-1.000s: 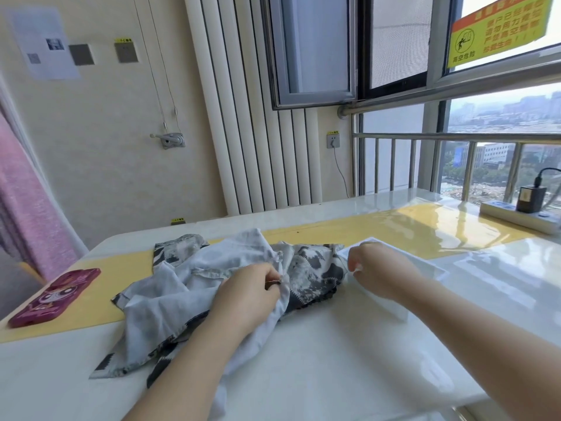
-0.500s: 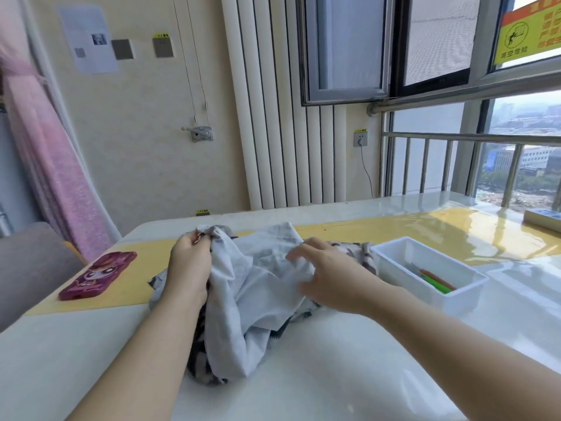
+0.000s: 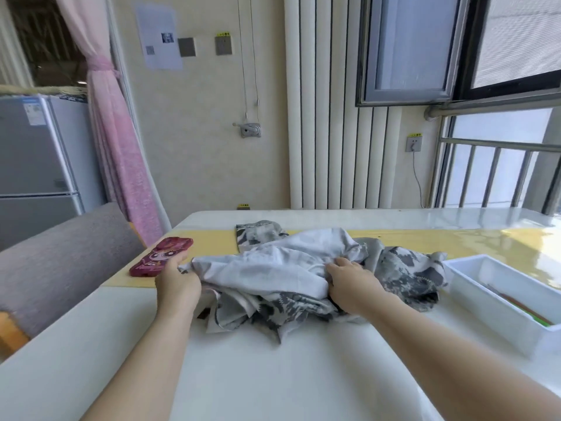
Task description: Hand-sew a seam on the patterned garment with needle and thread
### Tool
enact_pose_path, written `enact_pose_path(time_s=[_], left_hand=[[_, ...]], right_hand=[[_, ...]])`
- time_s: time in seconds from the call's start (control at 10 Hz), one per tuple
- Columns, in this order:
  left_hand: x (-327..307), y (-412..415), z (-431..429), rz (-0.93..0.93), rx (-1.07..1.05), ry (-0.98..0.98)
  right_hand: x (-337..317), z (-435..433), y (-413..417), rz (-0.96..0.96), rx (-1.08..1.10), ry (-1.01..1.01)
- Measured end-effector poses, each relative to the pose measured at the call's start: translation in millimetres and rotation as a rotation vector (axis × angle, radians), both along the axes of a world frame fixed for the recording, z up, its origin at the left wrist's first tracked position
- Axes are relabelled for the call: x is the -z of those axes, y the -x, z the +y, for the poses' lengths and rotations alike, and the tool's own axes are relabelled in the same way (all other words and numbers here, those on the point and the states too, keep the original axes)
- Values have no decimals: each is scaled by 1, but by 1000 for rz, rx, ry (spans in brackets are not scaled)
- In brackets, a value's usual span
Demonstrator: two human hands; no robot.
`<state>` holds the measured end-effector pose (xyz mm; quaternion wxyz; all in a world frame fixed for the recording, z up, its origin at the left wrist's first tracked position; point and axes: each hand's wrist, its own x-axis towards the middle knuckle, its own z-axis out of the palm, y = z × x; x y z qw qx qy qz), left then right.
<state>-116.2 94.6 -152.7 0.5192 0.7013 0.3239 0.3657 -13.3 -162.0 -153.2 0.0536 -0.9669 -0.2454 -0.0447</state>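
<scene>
The patterned garment (image 3: 273, 268), grey and white with its pale inner side turned up, lies crumpled in the middle of the white table (image 3: 243, 375). My left hand (image 3: 177, 284) grips the garment's left edge with curled fingers. My right hand (image 3: 353, 284) presses into the folds at the garment's right side, its fingers curled into the cloth. No needle or thread shows in this view.
A red phone (image 3: 161, 256) lies on the yellow runner (image 3: 485, 241) just left of my left hand. A white plastic tray (image 3: 501, 311) holding pencil-like items stands at the right. A grey chair back (image 3: 60, 256) is at the table's left edge.
My left hand has pulled the garment's edge leftward and down toward the phone. My right hand moved right and dug into the cloth. The view swung left.
</scene>
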Motion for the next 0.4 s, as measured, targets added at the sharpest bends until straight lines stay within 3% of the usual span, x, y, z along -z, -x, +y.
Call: enact_pose_path(time_s=[0.1, 0.2, 0.3, 0.4], left_hand=[[-7, 3, -11, 9, -82, -185], [-21, -1, -40, -62, 87, -441], [-27, -15, -75, 25, 417, -476], [-19, -27, -99, 108, 552, -450]], right_hand=[[1, 9, -3, -48, 27, 65], [-12, 10, 1, -31, 18, 53], [-32, 7, 8, 51, -25, 60], [-64, -5, 23, 49, -121, -115]])
